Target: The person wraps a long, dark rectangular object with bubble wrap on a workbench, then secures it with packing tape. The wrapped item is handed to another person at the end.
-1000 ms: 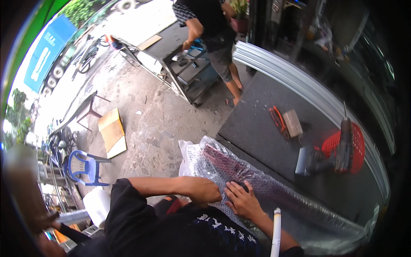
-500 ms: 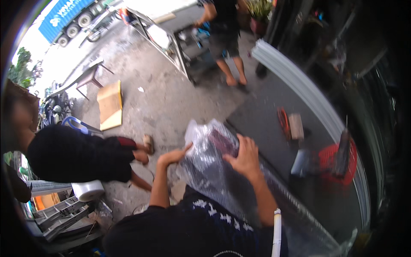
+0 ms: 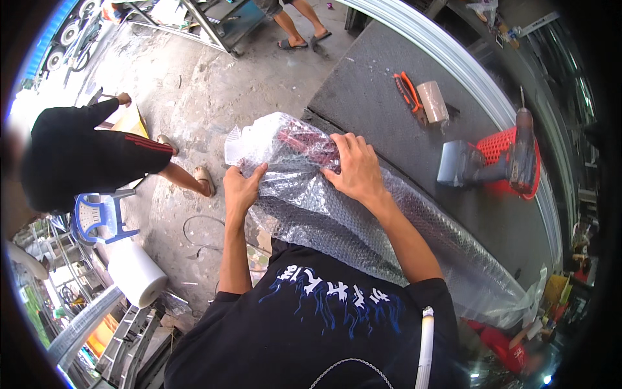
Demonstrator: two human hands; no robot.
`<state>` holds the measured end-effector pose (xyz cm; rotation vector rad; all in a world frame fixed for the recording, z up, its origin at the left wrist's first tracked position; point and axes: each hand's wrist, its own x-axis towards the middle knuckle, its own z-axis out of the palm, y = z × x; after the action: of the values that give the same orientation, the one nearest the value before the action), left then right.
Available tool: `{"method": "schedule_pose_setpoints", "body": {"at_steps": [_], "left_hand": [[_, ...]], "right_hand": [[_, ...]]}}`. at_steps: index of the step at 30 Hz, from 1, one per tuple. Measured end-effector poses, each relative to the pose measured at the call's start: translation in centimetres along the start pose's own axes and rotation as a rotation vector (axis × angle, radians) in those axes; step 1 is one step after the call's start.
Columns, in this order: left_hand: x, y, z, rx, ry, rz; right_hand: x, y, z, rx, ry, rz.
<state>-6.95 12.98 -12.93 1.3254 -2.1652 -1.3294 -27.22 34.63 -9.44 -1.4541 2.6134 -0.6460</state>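
Clear bubble wrap (image 3: 311, 201) lies around a long bundle that stretches from in front of me to the lower right. Something dark red shows through its far end; its kind is hidden under the plastic. My left hand (image 3: 243, 188) pinches the wrap's left edge between thumb and fingers. On the right side of the same end, my right hand (image 3: 355, 168) is curled over the wrap, thumb toward the middle and fingers round the far side, gripping it.
Beside the bundle, a dark tabletop (image 3: 382, 84) bears orange-handled pliers (image 3: 407, 92), a tape roll (image 3: 433, 102), a cordless drill (image 3: 499, 165) and a red basket (image 3: 499, 146). At left are a person in black (image 3: 84, 152), a blue chair (image 3: 103, 217) and a white roll (image 3: 137, 275).
My view has turned, so the table tools appear higher. Both hands stay at the wrap's end; my left fingers now pinch its edge. The person at left has stepped away, reaching out an arm.
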Motion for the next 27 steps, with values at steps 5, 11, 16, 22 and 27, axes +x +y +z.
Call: {"method": "schedule_pose_setpoints", "body": {"at_steps": [5,11,16,22,27], "left_hand": [[0.8,-3.8,-1.5,0.151,-0.086,-0.095],[-2.4,-10.4,-4.5,-0.729,-0.663,-0.845],[-5.8,-10.8,-4.6,-0.911,-0.680,-0.813],[-7.0,-4.8,-6.5,-1.147,-0.476,-0.593],[-8.5,2.6,-6.5,-1.266,-0.378,-0.425]], "right_hand": [[-4.2,-2.5,-0.9,-0.022,0.163,-0.007],[-12.3,-5.7,-0.7,0.168,-0.202,-0.060],[-13.8,-6.0,1.2,0.123,-0.285,-0.074],[-15.2,-7.1,1.7,0.128,-0.247,-0.068],[-14.5,-8.0,2.7,-0.086,-0.157,0.000]]}}
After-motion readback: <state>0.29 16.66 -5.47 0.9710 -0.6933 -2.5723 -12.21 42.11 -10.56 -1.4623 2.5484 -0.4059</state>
